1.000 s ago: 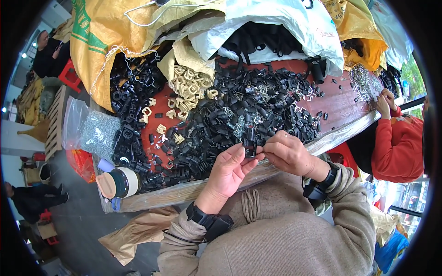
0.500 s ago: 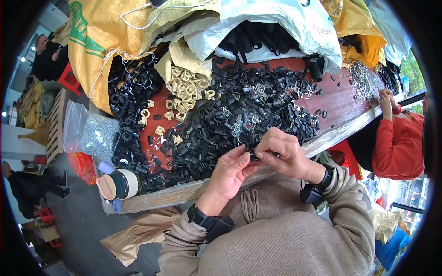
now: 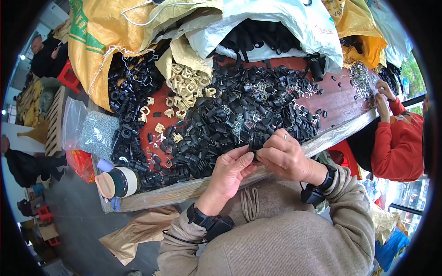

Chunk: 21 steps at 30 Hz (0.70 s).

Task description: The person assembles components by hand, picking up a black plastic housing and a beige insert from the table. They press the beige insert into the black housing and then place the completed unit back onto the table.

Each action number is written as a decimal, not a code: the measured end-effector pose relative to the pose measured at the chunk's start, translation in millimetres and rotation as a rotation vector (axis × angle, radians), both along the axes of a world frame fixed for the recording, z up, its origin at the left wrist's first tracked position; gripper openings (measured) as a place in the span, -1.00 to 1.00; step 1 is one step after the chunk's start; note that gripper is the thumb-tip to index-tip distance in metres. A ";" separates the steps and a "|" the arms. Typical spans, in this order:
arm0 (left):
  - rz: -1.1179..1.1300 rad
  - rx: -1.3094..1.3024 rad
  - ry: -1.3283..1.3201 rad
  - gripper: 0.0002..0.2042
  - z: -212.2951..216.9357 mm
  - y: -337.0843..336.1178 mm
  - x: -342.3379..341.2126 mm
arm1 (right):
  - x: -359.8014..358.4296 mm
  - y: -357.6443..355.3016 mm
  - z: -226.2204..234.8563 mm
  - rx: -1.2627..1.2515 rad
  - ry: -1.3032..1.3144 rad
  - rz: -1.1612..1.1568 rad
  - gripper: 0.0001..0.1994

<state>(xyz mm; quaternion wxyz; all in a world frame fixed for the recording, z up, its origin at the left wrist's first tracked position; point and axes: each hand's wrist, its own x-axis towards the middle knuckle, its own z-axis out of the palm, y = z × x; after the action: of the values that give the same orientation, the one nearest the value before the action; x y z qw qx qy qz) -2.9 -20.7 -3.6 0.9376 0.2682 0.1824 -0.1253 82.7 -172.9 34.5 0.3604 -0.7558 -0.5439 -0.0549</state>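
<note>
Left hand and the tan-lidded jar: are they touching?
Apart: the head view shows the left hand well right of the jar, black parts lying between.

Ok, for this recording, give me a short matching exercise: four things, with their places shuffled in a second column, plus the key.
Things
1. small black part
2. cream clips
3. clear bag of small metal pieces
4. lidded container

Places
A. left of the loose black fittings
B. at the fingertips of the left hand and right hand
C. near the table's near left corner
D. spilling from a beige sack

Pairs: 1-B, 2-D, 3-A, 4-C
</note>
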 end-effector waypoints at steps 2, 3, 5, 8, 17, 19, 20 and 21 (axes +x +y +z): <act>-0.005 0.005 0.001 -0.77 2.1 0.1 0.8 | 1.0 -0.2 -1.2 0.003 0.008 -0.001 -0.82; -0.022 0.011 -0.005 -0.78 3.4 0.8 1.4 | 1.6 -0.4 -1.2 0.025 0.350 -0.032 -0.80; -0.056 0.022 -0.016 -0.78 5.2 2.2 2.1 | 2.7 -0.8 -1.4 0.070 1.035 -0.095 -0.76; -0.064 0.049 -0.016 -0.77 6.0 2.8 2.5 | 4.4 5.2 -8.9 0.169 1.340 -0.006 -0.72; -0.003 0.065 -0.055 -0.75 12.0 26.3 0.4 | 28.4 19.5 -6.3 0.022 1.426 0.160 -0.80; 0.061 0.090 -0.043 -0.76 12.2 29.4 1.9 | 49.9 32.1 7.4 -0.029 1.138 0.152 -0.82; 0.111 0.100 -0.028 -0.77 9.1 30.6 2.4 | 61.4 40.0 11.9 -0.078 0.855 0.120 -0.84; 0.164 0.114 -0.013 -0.77 7.8 32.0 1.6 | 73.5 52.4 8.7 -0.084 0.779 0.080 -0.83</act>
<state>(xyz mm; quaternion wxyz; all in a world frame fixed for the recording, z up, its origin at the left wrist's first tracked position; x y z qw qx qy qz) -1.3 11.4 4.1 0.9292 0.3059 0.2044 -0.0359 156.2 -120.5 43.1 0.5105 -0.7124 -0.3972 0.2722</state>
